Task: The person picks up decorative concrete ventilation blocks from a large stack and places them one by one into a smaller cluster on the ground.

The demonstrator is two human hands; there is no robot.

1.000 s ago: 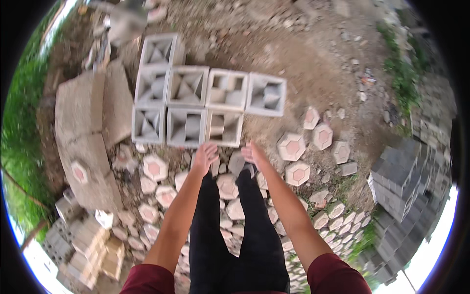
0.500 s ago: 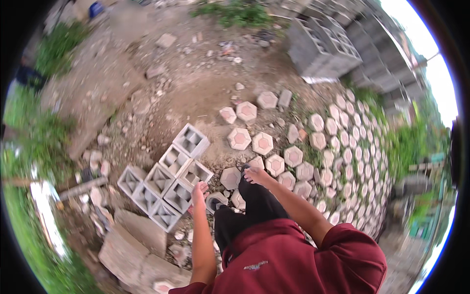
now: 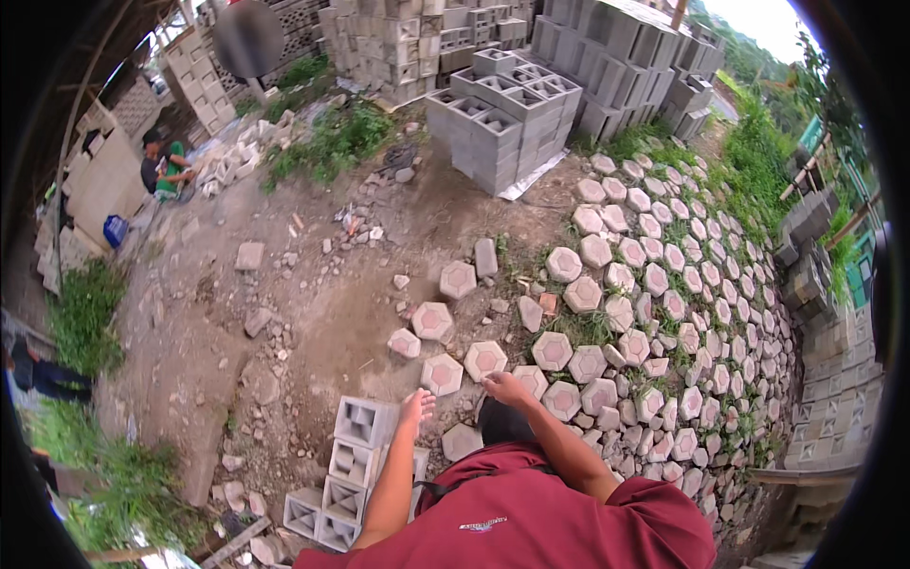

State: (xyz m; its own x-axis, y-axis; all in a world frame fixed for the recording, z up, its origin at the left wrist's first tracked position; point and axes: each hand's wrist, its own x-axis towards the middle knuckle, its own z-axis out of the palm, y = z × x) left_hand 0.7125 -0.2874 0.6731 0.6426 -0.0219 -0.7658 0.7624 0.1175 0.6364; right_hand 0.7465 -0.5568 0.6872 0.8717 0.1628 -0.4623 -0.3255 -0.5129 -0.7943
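My left hand point(image 3: 417, 409) hangs in the air with its fingers apart and nothing in it. Just beneath and beside that arm stands a group of grey hollow concrete blocks point(image 3: 364, 423), their patterned openings facing up. My right hand point(image 3: 505, 388) is also without a load, its fingers loosely bent, in front of my dark trousers. It is nearest to hexagonal paving stones with pinkish centres point(image 3: 485, 359), which lie on the ground beyond it. One paler hexagonal stone point(image 3: 462, 442) lies between my two arms.
Hexagonal pavers point(image 3: 656, 278) cover the ground at the right, with grass between them. Stacked blocks point(image 3: 512, 121) stand ahead, with taller stacks point(image 3: 607, 66) behind. Rubble point(image 3: 275, 351) litters the dirt. A person point(image 3: 163, 169) sits far left; another person's dark-clothed legs point(image 3: 52, 368) show at the left edge.
My view has lifted toward the far stacks, so the blocks and pavers near me sit lower in the picture. Both hands stay in front of me, without any load.
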